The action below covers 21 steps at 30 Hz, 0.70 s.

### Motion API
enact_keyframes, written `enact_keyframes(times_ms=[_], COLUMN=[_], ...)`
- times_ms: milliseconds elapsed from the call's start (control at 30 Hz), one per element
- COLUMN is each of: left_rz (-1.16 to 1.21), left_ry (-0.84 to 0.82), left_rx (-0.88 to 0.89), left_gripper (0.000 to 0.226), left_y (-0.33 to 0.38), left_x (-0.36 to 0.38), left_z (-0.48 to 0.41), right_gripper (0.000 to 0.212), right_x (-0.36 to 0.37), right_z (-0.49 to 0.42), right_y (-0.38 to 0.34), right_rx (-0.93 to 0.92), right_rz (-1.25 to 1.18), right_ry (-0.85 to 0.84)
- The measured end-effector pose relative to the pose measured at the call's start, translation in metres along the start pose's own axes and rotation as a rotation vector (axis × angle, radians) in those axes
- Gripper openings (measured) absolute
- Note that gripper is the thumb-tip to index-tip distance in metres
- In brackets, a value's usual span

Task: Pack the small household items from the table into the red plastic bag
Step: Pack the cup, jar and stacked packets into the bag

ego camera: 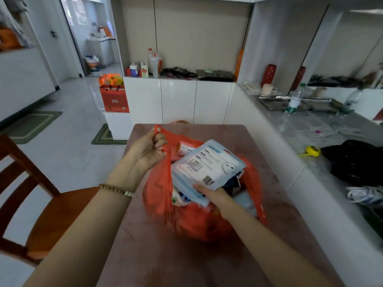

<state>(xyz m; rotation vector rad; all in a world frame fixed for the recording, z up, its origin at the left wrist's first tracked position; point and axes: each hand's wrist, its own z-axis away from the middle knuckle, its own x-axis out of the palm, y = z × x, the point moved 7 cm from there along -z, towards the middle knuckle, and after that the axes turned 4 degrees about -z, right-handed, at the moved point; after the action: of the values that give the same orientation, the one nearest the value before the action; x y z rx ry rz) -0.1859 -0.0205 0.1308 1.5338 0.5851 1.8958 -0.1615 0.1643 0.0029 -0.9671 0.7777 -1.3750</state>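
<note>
Standing at far left: wooden chair (pixel 39 204), beside table (pixel 145 255). Left hand (pixel 150 150) fisted round bag handle (pixel 159 133), pulling it up; bead bracelet (pixel 116 190) on wrist. Red bag (pixel 199 224) sits mid-table, mouth open, stuffed with items. White-blue packet (pixel 207 168) lies tilted on top of bag mouth, partly out. Right hand (pixel 213 192) pinches packet's near edge, thumb on top, fingers under. Far right: yellow tape measure (pixel 313 151) and black bag (pixel 358 160) on side counter (pixel 310 129).

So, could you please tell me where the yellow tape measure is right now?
The yellow tape measure lies on the grey counter to the right of the table, just left of a black bag.
</note>
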Motion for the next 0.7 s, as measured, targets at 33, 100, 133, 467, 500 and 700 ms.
enact_keyframes(times_ms=[33, 100, 133, 467, 500, 700], left_rz=[0.015, 0.034, 0.035, 0.090, 0.088, -0.116], left_ry=[0.000, -0.008, -0.015, -0.026, -0.021, 0.011], left_rx=[0.002, 0.008, 0.014, 0.035, 0.038, 0.149], left_gripper=[0.038, 0.037, 0.037, 0.038, 0.039, 0.036], left_y=[0.000, 0.000, 0.000, -0.006, -0.006, -0.005], left_x=[0.001, 0.003, 0.003, 0.008, 0.007, 0.012], left_z=[-0.004, -0.010, -0.012, -0.023, -0.024, -0.018], right_gripper=[0.024, 0.028, 0.037, 0.045, 0.052, 0.016], right_x=[-0.005, -0.016, -0.023, -0.122, -0.130, -0.123], right_z=[0.003, 0.009, 0.011, 0.017, 0.013, 0.001], right_y=[-0.003, -0.008, -0.011, -0.047, -0.039, -0.027], right_rx=[0.016, 0.058, 0.081, -0.321, -0.223, 0.050], right_rz=[0.070, 0.194, 0.250, 0.661, 0.658, 0.200], right_ry=[-0.047, -0.082, -0.088, 0.304, 0.326, -0.016])
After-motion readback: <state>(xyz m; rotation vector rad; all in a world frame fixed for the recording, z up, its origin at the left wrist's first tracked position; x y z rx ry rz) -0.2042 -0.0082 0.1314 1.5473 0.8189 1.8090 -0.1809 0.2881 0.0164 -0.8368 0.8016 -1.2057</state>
